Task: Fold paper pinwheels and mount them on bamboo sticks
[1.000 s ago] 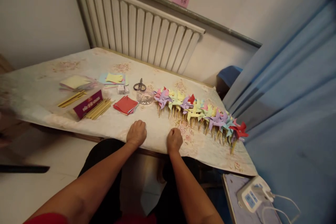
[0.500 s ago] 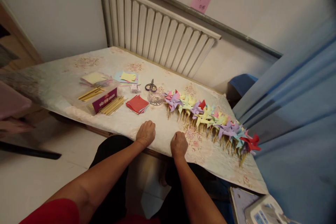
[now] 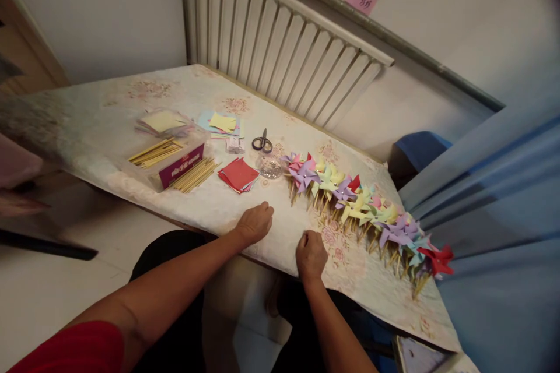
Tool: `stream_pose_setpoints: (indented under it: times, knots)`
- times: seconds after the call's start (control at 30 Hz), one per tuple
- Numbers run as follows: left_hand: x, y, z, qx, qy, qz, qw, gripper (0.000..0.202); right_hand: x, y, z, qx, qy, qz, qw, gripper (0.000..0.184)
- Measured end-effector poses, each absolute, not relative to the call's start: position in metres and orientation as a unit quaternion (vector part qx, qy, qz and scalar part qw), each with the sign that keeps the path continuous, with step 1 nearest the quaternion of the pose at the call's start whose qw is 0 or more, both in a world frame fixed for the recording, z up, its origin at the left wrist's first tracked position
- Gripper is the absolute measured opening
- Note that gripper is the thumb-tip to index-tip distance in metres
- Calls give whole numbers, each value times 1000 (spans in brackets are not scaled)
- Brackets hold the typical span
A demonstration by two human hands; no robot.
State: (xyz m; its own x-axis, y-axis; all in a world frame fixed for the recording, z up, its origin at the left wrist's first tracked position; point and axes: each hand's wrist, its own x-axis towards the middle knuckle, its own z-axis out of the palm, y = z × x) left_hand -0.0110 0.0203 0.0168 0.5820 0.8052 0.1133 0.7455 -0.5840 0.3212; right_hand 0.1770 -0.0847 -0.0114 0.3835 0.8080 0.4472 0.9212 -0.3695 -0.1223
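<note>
My left hand (image 3: 255, 223) rests on the front edge of the table, its fingers curled closed, and nothing shows in it. Beside it, my right hand (image 3: 312, 255) lies in a loose fist on the cloth, also with nothing visible inside. Just beyond the left hand is a stack of square paper (image 3: 238, 175), red on top. A clear dish of small shiny pieces (image 3: 270, 167) sits past that, with dark-handled scissors (image 3: 262, 141) behind it. To the right of my right hand, a long row of paper pinwheels (image 3: 356, 204) on sticks lies across the table.
On the left stands a clear box (image 3: 181, 168) with a purple label, holding thin sticks; more sticks (image 3: 195, 175) lie beside it. Paper stacks (image 3: 222, 123) and a small box (image 3: 235, 145) are farther back. A radiator (image 3: 280, 46) lines the wall; blue curtains (image 3: 503, 233) hang right.
The view has shifted, so the table and its things sit farther right in the picture. Both hands stay closed at the table's front edge.
</note>
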Motion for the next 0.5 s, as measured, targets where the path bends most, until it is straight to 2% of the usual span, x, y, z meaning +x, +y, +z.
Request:
stream_pose_setpoints:
  times: [0.33,0.5]
  knots:
    - [-11,45,18,896,374,158,178,21,181,-81,-9,-812,-528,-104,227,24]
    - [-13,51,18,894,362,174,201,21,178,-55,4,-820,-472,-33,323,21]
